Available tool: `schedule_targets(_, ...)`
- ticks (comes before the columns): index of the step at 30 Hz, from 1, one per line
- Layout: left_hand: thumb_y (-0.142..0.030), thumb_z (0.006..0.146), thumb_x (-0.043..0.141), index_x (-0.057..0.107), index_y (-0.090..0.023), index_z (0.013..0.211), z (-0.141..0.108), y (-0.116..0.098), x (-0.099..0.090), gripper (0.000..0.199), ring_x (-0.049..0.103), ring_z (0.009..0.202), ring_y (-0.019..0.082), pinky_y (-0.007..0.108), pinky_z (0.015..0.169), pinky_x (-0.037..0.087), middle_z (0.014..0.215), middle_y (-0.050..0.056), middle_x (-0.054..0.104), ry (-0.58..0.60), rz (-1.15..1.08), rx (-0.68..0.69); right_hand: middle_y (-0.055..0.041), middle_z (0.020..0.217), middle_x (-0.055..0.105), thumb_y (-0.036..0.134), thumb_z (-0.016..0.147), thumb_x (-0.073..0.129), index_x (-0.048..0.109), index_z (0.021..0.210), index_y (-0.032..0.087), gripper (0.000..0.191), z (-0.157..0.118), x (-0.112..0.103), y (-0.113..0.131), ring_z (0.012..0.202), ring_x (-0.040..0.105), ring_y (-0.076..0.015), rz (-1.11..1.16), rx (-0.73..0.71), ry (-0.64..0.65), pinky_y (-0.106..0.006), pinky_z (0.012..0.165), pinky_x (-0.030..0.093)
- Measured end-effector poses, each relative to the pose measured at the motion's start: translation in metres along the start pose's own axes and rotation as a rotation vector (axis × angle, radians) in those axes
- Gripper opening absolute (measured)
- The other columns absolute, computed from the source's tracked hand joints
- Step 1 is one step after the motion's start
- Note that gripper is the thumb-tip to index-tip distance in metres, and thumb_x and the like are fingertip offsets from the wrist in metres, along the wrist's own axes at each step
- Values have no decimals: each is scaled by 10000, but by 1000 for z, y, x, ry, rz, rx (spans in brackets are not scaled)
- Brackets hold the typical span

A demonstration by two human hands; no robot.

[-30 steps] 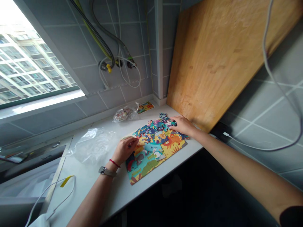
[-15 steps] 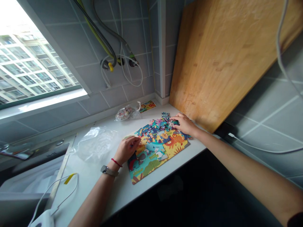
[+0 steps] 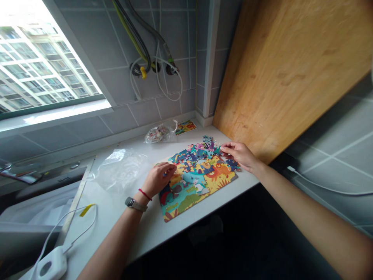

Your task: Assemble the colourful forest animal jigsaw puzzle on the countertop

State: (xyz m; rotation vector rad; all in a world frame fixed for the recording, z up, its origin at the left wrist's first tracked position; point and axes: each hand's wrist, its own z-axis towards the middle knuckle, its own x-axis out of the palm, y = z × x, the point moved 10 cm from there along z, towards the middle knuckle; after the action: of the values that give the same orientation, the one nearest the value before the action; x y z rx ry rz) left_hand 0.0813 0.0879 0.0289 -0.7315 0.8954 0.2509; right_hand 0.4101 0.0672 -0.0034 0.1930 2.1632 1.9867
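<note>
The puzzle (image 3: 189, 196) lies flat on the white worktop (image 3: 151, 233), close to the front edge and over toward the right end. Its front part is joined up, with green, blue and yellow bits and an orange lion. Loose pieces (image 3: 199, 149) sit in a messy heap along its back side, and some lie on top of each other. My right hand (image 3: 240, 154) is at the right end of the heap, palm down. My thumb and first finger are close together there, so the grip is narrow, but I cannot tell if a piece is between them. My left hand (image 3: 157, 179) is over the left edge of the puzzle with its fingers curled in. I cannot tell if that hand has anything in it. On that arm I wear a red band (image 3: 145, 194) and a watch (image 3: 136, 204). A big clear bag (image 3: 119, 169) lies left of the puzzle. Near the back edge is a small bag (image 3: 159, 133) with things in it, and next to that, by the back corner, is a picture card (image 3: 185, 127). A big wood board (image 3: 285, 77) leans at the right end. A white box (image 3: 52, 264) with a cord is at the front left.
</note>
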Motion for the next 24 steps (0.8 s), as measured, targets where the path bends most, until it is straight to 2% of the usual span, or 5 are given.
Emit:
schedule_targets(5,-304,1032,583,757,-222,963,-1,2,2,204,720,823,186,289,759,564,939,53,782,13,1,-7,-20,785,729,441,641,949,735,837,181,389,-36,42,-10,659,670,-123,180,88,50,-242,626,596)
schedule_targets(12,-313,1035,583,767,-231,999,-1,3,5,205,727,860,195,310,801,574,979,57,783,33,-1,-3,22,742,707,400,741,857,754,1073,212,395,-65,99,-14,636,681,-139,109,-30,180,-275,637,606)
schedule_targets(16,-403,1010,654,779,-227,1071,-1,-5,9,224,706,930,224,359,874,578,1002,81,756,103,1,44,-19,784,755,444,799,810,790,1002,222,301,-79,115,-24,646,713,-173,63,-79,177,-314,655,625)
schedule_targets(19,-524,874,808,777,-263,1166,-3,-13,15,392,673,1096,273,422,990,560,1163,102,723,174,-30,88,-30,756,777,456,830,796,805,961,238,254,-91,123,-27,632,730,-202,-18,-116,176,-329,628,625)
schedule_targets(24,-594,697,922,767,-297,1207,-5,-24,24,610,634,1190,317,482,1065,524,1285,107,680,254,-59,129,-33,857,808,391,905,756,819,898,282,126,-112,132,-3,742,755,-227,-301,-360,205,-338,686,611)
